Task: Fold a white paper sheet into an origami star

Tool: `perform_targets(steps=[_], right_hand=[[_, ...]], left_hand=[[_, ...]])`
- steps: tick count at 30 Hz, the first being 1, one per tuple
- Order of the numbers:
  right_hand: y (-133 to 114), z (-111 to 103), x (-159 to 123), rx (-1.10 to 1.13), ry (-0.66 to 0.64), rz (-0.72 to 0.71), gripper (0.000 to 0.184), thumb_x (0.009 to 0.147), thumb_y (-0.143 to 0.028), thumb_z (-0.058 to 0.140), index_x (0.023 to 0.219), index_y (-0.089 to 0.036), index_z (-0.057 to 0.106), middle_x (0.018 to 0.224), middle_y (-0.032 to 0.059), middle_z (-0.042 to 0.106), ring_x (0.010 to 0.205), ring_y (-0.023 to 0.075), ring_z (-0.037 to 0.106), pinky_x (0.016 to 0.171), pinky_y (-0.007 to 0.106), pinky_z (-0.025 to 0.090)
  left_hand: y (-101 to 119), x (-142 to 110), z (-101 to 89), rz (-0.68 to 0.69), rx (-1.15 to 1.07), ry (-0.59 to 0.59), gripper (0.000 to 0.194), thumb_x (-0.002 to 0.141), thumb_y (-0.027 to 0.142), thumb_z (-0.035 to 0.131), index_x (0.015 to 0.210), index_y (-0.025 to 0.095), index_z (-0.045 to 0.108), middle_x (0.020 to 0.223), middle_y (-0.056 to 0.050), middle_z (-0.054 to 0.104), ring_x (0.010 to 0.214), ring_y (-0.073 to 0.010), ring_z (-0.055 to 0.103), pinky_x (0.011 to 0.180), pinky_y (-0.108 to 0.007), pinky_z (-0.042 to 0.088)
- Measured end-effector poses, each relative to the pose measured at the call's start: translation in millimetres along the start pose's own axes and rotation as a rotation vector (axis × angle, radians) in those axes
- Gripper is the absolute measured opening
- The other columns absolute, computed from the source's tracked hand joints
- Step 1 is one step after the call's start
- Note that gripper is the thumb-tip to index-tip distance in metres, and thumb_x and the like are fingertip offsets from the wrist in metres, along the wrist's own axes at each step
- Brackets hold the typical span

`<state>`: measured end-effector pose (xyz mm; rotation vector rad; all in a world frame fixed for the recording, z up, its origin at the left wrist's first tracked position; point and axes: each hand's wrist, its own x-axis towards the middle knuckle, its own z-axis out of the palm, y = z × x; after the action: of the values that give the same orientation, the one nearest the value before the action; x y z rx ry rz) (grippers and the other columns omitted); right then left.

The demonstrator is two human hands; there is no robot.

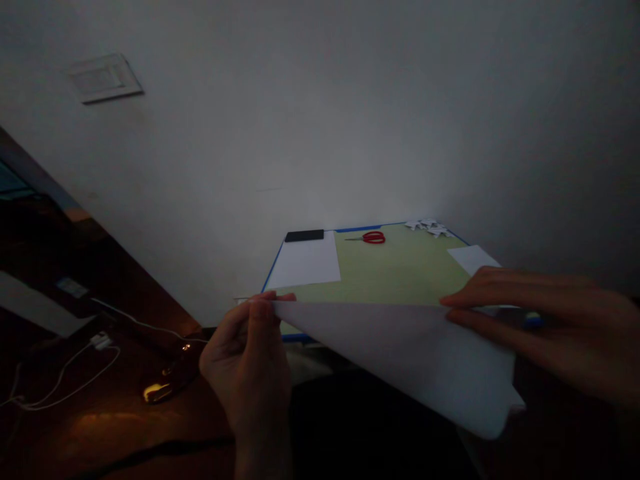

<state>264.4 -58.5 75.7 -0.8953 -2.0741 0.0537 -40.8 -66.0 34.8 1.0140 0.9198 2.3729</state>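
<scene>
A folded sheet of white paper [400, 347] is held up in front of me, its straight upper edge nearly level and its lower corners hanging to the right. My left hand [255, 360] pinches the pointed left end between thumb and fingers. With thumb and fingertips, my right hand [545, 320] grips the upper edge farther right. Beyond the paper is a small table with a pale green top [390, 273] and blue edges. Red-handled scissors [373, 237] lie near its back edge.
On the table, a dark flat block [304, 236] rests on a white sheet [307, 263] at left. Several white paper cutouts [430, 227] sit at the back right, near another white paper piece [474, 258]. White cables [75, 380] trail on the floor at left. A wall stands behind.
</scene>
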Motion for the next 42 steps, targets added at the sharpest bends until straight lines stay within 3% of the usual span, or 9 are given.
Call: perform_targets(steps=[6, 14, 24, 34, 42], right_hand=[[-4, -5, 9, 0.024, -0.086, -0.006, 0.020, 0.101, -0.049, 0.068, 0.093, -0.033, 0.078, 0.089, -0.0036, 0.082, 0.076, 0.0196, 0.076, 0.067, 0.033, 0.059], [-2, -15, 11, 0.029, -0.247, 0.035, 0.025, 0.102, -0.049, 0.063, 0.093, -0.030, 0.076, 0.089, 0.0007, 0.078, 0.077, 0.0216, 0.072, 0.066, 0.034, 0.057], [-3, -18, 8, 0.027, -0.233, 0.070, 0.028, 0.101, -0.050, 0.064, 0.086, -0.029, 0.076, 0.083, 0.0002, 0.075, 0.072, 0.0204, 0.070, 0.063, 0.033, 0.054], [-5, -18, 10, 0.036, -0.242, 0.053, 0.027, 0.102, -0.049, 0.063, 0.087, -0.030, 0.075, 0.084, 0.0002, 0.076, 0.073, 0.0210, 0.070, 0.064, 0.034, 0.055], [-6, -17, 10, 0.017, -0.239, 0.042, 0.027, 0.102, -0.049, 0.064, 0.088, -0.029, 0.076, 0.082, -0.0005, 0.074, 0.071, 0.0196, 0.069, 0.065, 0.033, 0.054]], left_hand=[[2, -1, 1.5, 0.002, 0.051, 0.017, 0.006, 0.090, 0.028, 0.084, 0.088, 0.023, 0.084, 0.079, 0.000, 0.081, 0.072, -0.0109, 0.075, 0.071, -0.019, 0.059], [2, -1, 2.8, 0.009, 0.086, 0.019, 0.006, 0.089, 0.030, 0.082, 0.087, 0.024, 0.083, 0.079, -0.001, 0.079, 0.070, -0.0136, 0.073, 0.068, -0.025, 0.060], [3, -1, 3.6, -0.037, 0.037, 0.020, 0.006, 0.089, 0.027, 0.084, 0.087, 0.022, 0.083, 0.078, 0.000, 0.078, 0.071, -0.0115, 0.072, 0.070, -0.022, 0.059], [1, 1, -0.4, -0.018, 0.068, 0.005, 0.004, 0.089, 0.028, 0.082, 0.088, 0.023, 0.082, 0.079, -0.001, 0.078, 0.071, -0.0141, 0.073, 0.069, -0.026, 0.060], [1, -4, 13.3, 0.116, 0.333, 0.088, 0.011, 0.092, 0.031, 0.080, 0.089, 0.021, 0.078, 0.080, 0.001, 0.074, 0.076, -0.0142, 0.069, 0.071, -0.026, 0.054]])
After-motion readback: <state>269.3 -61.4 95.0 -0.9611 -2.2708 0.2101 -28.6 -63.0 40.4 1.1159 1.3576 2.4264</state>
